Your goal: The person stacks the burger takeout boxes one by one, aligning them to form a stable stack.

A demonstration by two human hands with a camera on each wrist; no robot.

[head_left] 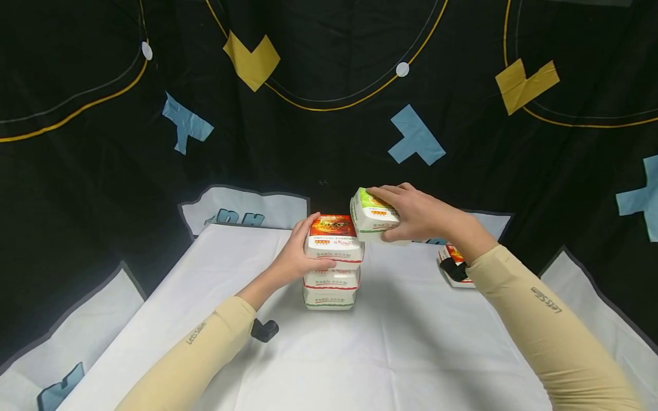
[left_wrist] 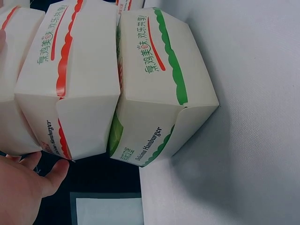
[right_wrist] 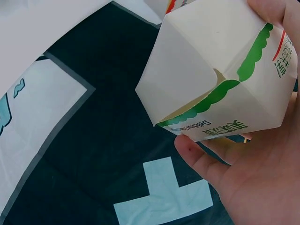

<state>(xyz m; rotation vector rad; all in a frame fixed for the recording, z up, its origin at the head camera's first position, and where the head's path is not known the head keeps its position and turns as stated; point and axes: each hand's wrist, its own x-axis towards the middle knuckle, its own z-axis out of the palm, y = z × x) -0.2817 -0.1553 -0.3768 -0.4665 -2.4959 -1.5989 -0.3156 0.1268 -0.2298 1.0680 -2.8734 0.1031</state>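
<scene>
Paper hamburger boxes stand stacked on the table. The bottom box [head_left: 329, 298] has green trim; a red-trimmed box [left_wrist: 84, 61] sits above it. My left hand [head_left: 295, 257] grips the top box [head_left: 336, 246], which has a red burger-picture lid, thumb across its front and fingers at its left side. My right hand [head_left: 422, 212] holds a green-lidded hamburger box [head_left: 377, 220] just right of the stack's top, slightly higher and tilted. In the right wrist view, that box's green scalloped edge [right_wrist: 253, 54] shows, with fingers round its side. Some fingertips are hidden behind the boxes.
Another red-lidded hamburger box [head_left: 452, 251] lies at the table's far right, partly behind my right forearm. A white cloth covers the table [head_left: 308, 365]. Behind it hangs a black curtain [head_left: 329, 148] with blue and yellow tape. Black wrist devices [head_left: 264, 330] hang beneath my wrists.
</scene>
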